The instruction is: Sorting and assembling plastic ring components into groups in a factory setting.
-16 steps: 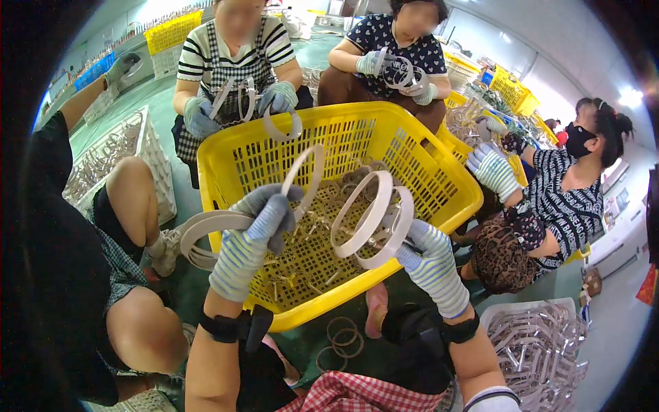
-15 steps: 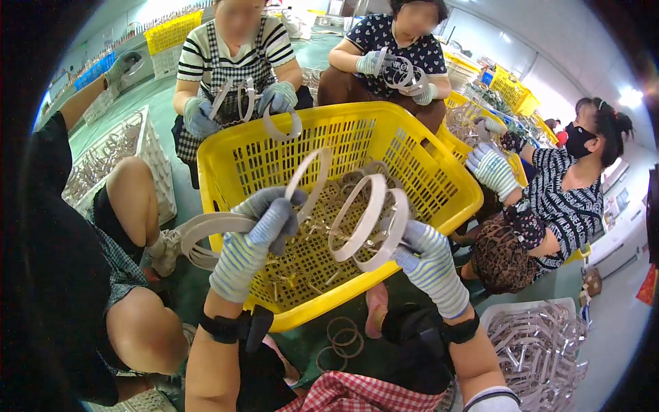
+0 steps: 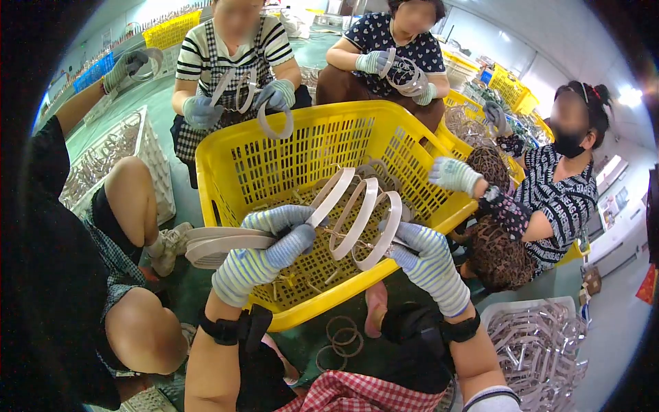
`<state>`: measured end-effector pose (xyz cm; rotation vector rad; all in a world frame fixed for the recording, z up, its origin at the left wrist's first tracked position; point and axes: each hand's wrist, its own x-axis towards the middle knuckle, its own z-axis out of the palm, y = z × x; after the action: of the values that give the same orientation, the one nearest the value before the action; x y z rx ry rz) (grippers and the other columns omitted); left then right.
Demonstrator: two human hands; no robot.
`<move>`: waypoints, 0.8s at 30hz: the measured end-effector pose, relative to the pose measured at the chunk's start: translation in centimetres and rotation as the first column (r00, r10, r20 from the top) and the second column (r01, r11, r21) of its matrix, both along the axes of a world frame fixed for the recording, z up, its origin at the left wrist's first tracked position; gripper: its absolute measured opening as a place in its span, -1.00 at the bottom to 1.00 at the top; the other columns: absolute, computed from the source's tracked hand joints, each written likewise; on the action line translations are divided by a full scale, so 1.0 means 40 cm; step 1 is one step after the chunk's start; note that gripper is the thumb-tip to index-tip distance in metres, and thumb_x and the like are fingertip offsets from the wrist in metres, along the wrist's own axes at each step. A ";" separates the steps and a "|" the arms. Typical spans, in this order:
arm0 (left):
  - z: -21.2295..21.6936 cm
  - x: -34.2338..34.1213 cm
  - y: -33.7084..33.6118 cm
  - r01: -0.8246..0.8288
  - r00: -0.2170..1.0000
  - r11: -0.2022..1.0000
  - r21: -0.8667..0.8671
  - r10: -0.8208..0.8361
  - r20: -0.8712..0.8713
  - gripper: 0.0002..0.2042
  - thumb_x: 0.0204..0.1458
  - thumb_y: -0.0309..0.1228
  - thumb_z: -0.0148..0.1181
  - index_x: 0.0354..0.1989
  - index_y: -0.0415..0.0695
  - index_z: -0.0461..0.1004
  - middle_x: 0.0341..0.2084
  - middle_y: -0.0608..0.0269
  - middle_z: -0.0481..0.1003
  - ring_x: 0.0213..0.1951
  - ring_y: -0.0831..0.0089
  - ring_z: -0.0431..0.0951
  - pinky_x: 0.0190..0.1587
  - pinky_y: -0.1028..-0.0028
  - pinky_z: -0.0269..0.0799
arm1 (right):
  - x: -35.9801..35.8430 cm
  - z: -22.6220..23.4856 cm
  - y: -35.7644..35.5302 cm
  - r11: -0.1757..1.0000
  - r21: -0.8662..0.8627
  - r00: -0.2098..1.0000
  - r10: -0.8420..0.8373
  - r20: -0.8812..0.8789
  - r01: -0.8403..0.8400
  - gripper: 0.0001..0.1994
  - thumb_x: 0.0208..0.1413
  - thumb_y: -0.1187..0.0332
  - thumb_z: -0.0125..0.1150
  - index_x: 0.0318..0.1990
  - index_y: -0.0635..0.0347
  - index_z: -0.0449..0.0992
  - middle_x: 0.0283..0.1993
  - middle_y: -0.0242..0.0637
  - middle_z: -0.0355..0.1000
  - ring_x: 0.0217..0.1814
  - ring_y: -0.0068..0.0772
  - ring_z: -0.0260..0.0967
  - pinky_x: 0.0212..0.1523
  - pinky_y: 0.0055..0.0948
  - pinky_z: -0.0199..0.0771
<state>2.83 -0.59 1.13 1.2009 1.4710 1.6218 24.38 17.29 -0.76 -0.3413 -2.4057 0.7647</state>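
My left hand (image 3: 264,250), in a striped glove, grips a bundle of pale flat rings (image 3: 226,242) that stick out to the left, with one more ring slanting up to the right. My right hand (image 3: 429,264), also gloved, holds two pale oval rings (image 3: 367,220) upright over the yellow slotted basket (image 3: 240,172). More rings lie loose at the basket's bottom (image 3: 309,275).
Three other people sit around the basket, each handling rings with gloved hands; one gloved hand (image 3: 453,173) rests on the right rim. A white crate (image 3: 154,147) of rings stands at left, a white tray (image 3: 542,347) of parts at lower right. Loose rings (image 3: 341,338) lie on the green floor.
The rings in my right hand have tilted and drawn closer to the left hand's ring. Both hands stay above the basket's near side.
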 end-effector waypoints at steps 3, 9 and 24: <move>-0.006 -0.007 0.009 0.000 0.999 1.000 0.022 0.001 -0.044 -0.74 0.07 -0.41 0.10 -0.07 -0.20 0.48 -0.52 0.36 0.48 -0.49 0.67 0.43 -0.45 0.64 0.36 | -0.010 0.003 0.000 0.998 -0.058 1.000 0.018 0.025 -0.016 -0.71 0.02 0.46 0.22 -0.07 0.34 0.49 -0.24 -0.16 0.53 -0.22 -0.36 0.50 -0.18 -0.45 0.46; -0.016 -0.005 0.026 0.016 1.000 0.992 0.129 -0.019 0.022 -0.64 -0.05 -0.44 0.26 -0.02 -0.16 0.47 -0.52 0.48 0.38 -0.47 0.71 0.28 -0.38 0.63 0.27 | -0.012 -0.001 -0.010 0.940 -0.341 1.000 -0.008 0.024 0.015 -0.68 0.00 0.39 0.25 -0.09 0.36 0.49 -0.31 -0.21 0.53 -0.30 -0.50 0.47 -0.25 -0.51 0.45; -0.038 -0.002 0.030 -0.074 0.960 0.979 0.190 0.121 -0.254 -0.73 -0.03 -0.54 0.21 -0.10 -0.13 0.51 -0.43 0.46 0.46 -0.53 0.68 0.26 -0.45 0.62 0.25 | 0.028 0.030 -0.015 0.541 -0.840 0.999 0.000 -0.039 -0.033 -0.63 0.05 0.20 0.26 -0.08 0.29 0.52 -0.56 -0.54 0.36 -0.61 -0.77 0.18 -0.59 -0.71 0.09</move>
<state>2.76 0.60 -0.41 1.5160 1.5956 1.7425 25.51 16.71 0.45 -0.6655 -1.8126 1.9184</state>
